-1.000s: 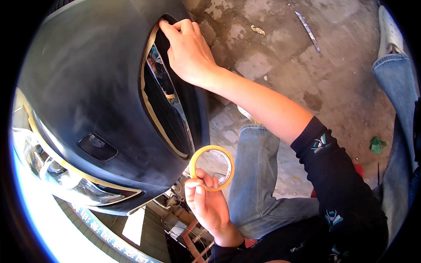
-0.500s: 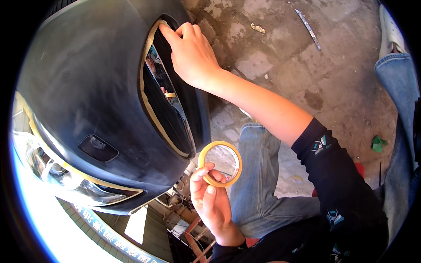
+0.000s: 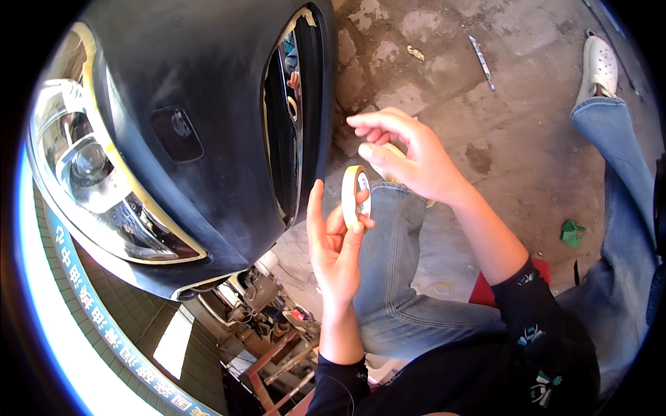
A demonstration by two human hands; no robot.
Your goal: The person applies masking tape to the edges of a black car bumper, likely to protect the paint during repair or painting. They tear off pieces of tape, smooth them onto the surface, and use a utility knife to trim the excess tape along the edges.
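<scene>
A roll of yellow masking tape (image 3: pixel 352 197) is in my left hand (image 3: pixel 335 243), with fingers through its ring and the thumb against its lower edge. Its side is turned mostly edge-on. My right hand (image 3: pixel 411 154) hovers just above and right of the roll, fingers stretched and thumb apart, touching nothing that I can see. On the left stands a dark matte car bumper (image 3: pixel 229 62). A long opening in it holds a shiny chrome strip (image 3: pixel 294 111), and yellow tape (image 3: pixel 305 16) lines the opening's edge. More tape runs along the headlight (image 3: pixel 90 163).
A small dark rectangular recess (image 3: pixel 177 134) sits in the bumper. On the stained paved floor lie a thin blade-like tool (image 3: pixel 482 62), a crumpled scrap (image 3: pixel 415 53) and a green scrap (image 3: pixel 572 233). Metal frames and clutter (image 3: pixel 270 360) stand below the bumper. A red object (image 3: pixel 513 281) is beside my legs.
My right hand has left the top of the bumper opening and come back beside the roll. My left hand has raised and turned the tape. The view has shifted.
</scene>
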